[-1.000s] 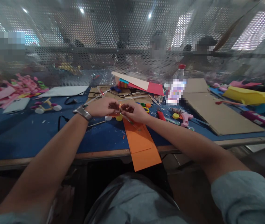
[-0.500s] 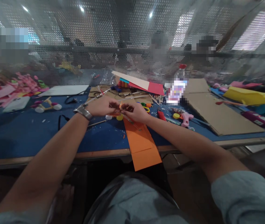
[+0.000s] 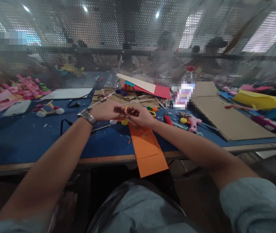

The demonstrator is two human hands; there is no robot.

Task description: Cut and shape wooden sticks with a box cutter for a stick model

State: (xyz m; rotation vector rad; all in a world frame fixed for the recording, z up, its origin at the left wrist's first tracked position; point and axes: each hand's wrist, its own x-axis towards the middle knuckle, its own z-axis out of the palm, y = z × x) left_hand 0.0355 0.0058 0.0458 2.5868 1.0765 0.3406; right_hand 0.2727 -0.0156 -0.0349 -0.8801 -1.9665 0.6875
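Orange scrap [image 3: 126,109], likely light and easily creased, best taken by its edges, was pinched between fingertips of the left hand [image 3: 106,110] and right hand [image 3: 141,117], twelve o'clock of orange paper [image 3: 149,147].

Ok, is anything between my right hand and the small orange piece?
Nothing visible is. Your right hand is right at the small orange piece, with your left hand close on its other side. The orange sheets extend toward you, not in between.
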